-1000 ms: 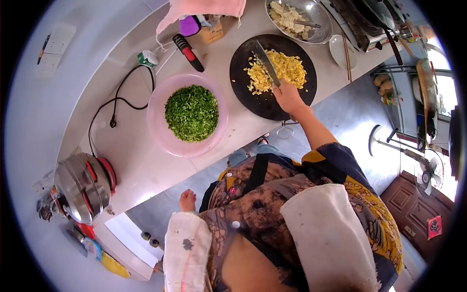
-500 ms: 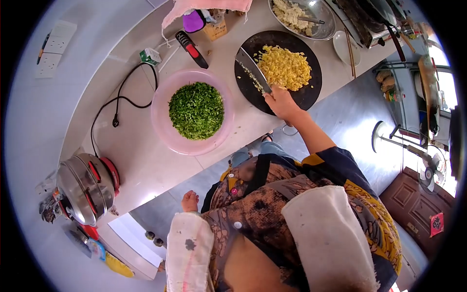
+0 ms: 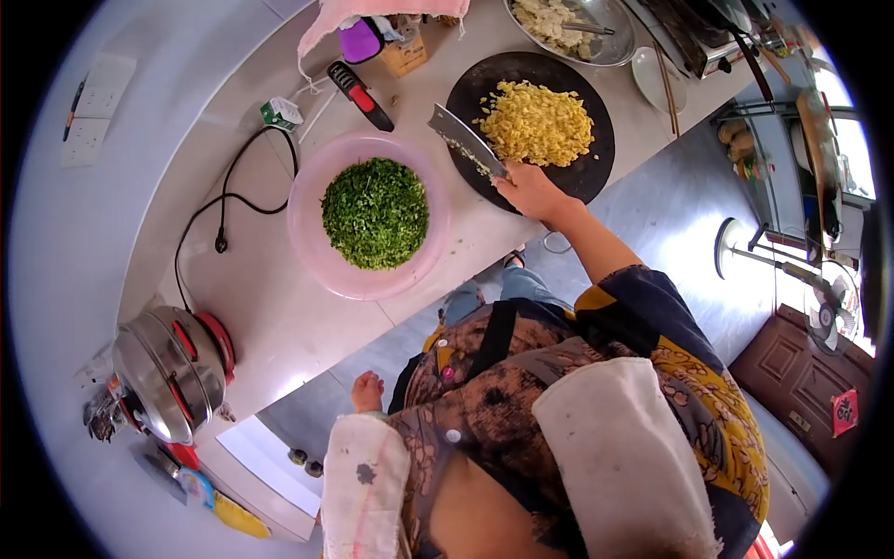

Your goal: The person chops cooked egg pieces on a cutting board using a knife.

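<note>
My right hand [image 3: 535, 191] grips the handle of a kitchen knife [image 3: 466, 142]. The blade points to the upper left, with small pale bits stuck along it, and reaches past the left rim of a round dark board [image 3: 596, 182]. On that board lies a heap of chopped yellow egg [image 3: 538, 123], apart from the blade. Left of the board, a pink basin [image 3: 305, 219] contains finely chopped greens [image 3: 375, 212]. My left hand [image 3: 368, 389] hangs low in front of my body, its fingers curled and nothing visible in them.
Behind the board is a metal bowl [image 3: 626, 54] of pale food. A white plate [image 3: 649, 74] with chopsticks [image 3: 667, 88] stands at right. A red-and-black handled tool [image 3: 361, 96], a black cord [image 3: 223, 200] and a steel electric pot [image 3: 158, 373] are on the counter.
The knife has swung left and flatter, its tip moving off the board toward the basin side. My right hand shifted slightly left. My left hand stays almost where it was.
</note>
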Tool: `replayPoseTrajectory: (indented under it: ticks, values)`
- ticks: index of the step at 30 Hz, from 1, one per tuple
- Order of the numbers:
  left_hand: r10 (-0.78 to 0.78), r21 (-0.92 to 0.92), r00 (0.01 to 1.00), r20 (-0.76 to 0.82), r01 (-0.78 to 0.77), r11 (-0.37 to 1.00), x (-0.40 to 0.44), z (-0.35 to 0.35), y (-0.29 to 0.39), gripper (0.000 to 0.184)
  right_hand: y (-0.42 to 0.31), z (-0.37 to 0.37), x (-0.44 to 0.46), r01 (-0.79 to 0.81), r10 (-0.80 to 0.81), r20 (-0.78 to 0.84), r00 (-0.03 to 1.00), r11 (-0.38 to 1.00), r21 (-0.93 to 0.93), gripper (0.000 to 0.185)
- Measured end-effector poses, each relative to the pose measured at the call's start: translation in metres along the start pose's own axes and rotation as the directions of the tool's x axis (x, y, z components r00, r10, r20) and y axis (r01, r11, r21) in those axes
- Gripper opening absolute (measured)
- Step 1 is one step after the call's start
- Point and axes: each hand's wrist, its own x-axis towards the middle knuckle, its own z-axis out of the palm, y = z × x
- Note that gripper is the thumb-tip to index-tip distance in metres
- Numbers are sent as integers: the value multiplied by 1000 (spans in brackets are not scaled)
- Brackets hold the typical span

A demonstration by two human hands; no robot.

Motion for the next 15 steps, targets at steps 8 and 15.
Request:
replayPoseTrajectory:
  ticks: [8,15]
  values:
    - [39,23,998,52,-41,999,5,2,-2,20,16,-28,-6,-133,117,-142,983,985,-110,30]
    - [39,32,998,56,-41,999,6,11,9,22,20,-49,-20,-171,122,-255,959,969,-177,28]
